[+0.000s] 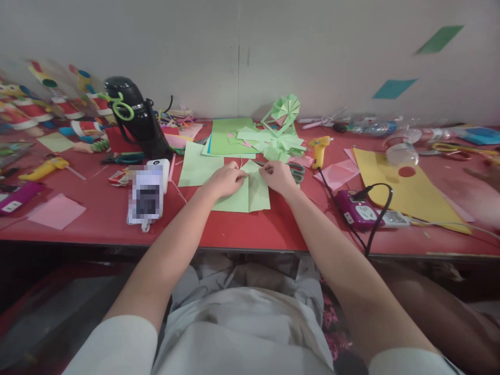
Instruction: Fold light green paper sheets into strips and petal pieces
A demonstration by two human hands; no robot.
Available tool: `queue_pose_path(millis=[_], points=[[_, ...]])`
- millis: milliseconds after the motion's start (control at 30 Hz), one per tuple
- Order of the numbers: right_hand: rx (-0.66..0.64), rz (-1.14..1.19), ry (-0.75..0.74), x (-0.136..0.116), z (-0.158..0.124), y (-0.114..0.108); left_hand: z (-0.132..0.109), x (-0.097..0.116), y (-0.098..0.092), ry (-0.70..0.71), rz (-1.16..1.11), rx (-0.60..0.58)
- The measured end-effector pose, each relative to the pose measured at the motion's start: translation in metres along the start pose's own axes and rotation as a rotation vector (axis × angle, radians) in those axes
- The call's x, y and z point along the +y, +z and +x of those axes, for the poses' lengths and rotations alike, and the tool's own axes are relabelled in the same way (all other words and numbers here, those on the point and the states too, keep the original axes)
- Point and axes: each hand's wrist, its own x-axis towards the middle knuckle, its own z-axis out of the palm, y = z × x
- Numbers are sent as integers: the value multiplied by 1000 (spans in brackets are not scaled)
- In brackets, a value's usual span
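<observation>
A light green sheet of paper (pixel 258 195) with a crease down its middle lies before me on the red table. My left hand (pixel 228 178) pinches it near its upper left side. At its upper right, my right hand (pixel 278 177) has thumb and fingers pressed together on the paper's edge. Another light green sheet (pixel 199 164) lies just left, partly under my left forearm's side. Behind my right hand rest scissors (pixel 297 172) with dark grips, partly hidden. Farther back stand folded green paper pieces (pixel 287 112) and a stack of green sheets (pixel 230 133).
A yellow glue gun (pixel 319 151) and a purple power strip (pixel 357 211) with cables are on the right, near yellow paper (pixel 402 182) and plastic bottles (pixel 400 148). On the left are a phone (pixel 146 195), a black flask (pixel 133 114) and paper-cup figures (pixel 64 107).
</observation>
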Motion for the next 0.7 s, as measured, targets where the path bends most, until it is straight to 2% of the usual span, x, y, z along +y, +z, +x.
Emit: queue_pose_path(millis=[267, 433, 700], points=[[0, -23, 23, -2, 0, -2, 0, 0, 1, -14, 7, -15], [1, -95, 38, -3, -1, -3, 0, 6, 0, -27, 93, -35], [-85, -238, 127, -10, -8, -4, 0, 11, -2, -57, 163, -61]])
